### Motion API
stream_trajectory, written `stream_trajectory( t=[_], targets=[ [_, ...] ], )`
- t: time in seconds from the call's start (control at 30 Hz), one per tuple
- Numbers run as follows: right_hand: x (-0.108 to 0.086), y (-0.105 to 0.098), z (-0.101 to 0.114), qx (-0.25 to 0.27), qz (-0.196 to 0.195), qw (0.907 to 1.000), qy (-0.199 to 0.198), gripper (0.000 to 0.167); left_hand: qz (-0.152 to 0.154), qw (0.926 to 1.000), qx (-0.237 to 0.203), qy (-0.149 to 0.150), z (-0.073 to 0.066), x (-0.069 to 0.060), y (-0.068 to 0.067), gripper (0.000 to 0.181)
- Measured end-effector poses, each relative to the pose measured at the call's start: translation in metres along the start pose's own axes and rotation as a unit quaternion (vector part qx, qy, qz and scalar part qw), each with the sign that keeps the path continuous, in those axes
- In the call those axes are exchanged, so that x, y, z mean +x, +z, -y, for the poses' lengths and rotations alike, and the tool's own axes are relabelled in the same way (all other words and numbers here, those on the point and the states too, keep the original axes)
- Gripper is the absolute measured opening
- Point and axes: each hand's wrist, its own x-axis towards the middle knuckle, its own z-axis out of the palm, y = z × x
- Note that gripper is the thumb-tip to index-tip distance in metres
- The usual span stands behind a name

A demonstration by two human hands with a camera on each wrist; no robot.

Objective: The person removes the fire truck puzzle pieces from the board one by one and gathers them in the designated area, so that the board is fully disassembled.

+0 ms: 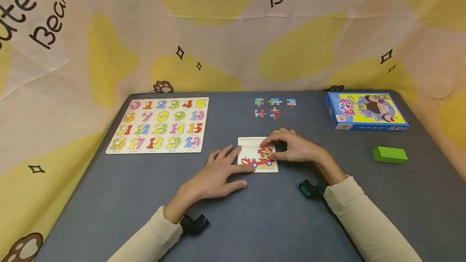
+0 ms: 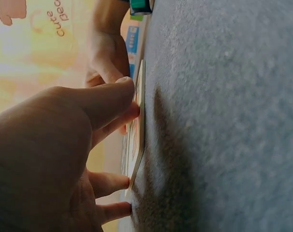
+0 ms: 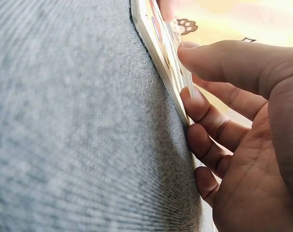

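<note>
A small white puzzle tray (image 1: 244, 142) lies at the table's middle, its lower part filled with red car pieces (image 1: 259, 163). The right hand (image 1: 296, 146) pinches a red puzzle piece (image 1: 265, 152) between thumb and fingers over the tray's right side. In the right wrist view, the right hand (image 3: 247, 106) holds the piece (image 3: 188, 77) tilted, edge-on, close to the tray (image 3: 160, 63). The left hand (image 1: 218, 175), fingers spread, rests on the tray's left and lower edges. In the left wrist view, the left hand's (image 2: 64, 140) fingertips touch the tray's edge (image 2: 142, 111).
Several loose puzzle pieces (image 1: 274, 113) lie behind the tray. A number board (image 1: 205, 112) is at the left. At the right are a blue and yellow box (image 1: 367, 110) and a green block (image 1: 389, 155). A patterned cloth hangs behind the table (image 1: 225, 229).
</note>
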Motion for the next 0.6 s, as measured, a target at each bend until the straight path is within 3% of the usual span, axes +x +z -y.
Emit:
stream_trajectory(
  t=[0.13, 0.4, 0.6],
  targets=[
    [0.000, 0.000, -0.001, 0.002, 0.000, 1.0000, 0.001, 0.037, -0.010, 0.9999, -0.008, -0.001, 0.003, 0.001, -0.001, 0.045],
    [0.000, 0.000, -0.003, 0.003, -0.005, 1.0000, 0.001, 0.035, -0.080, 0.9965, -0.010, -0.024, 0.011, 0.008, 0.004, 0.043],
    [0.000, 0.000, -0.003, 0.001, -0.006, 1.0000, -0.002, 0.035, -0.103, 0.9941, -0.002, -0.034, 0.014, 0.010, 0.009, 0.037]
  ],
)
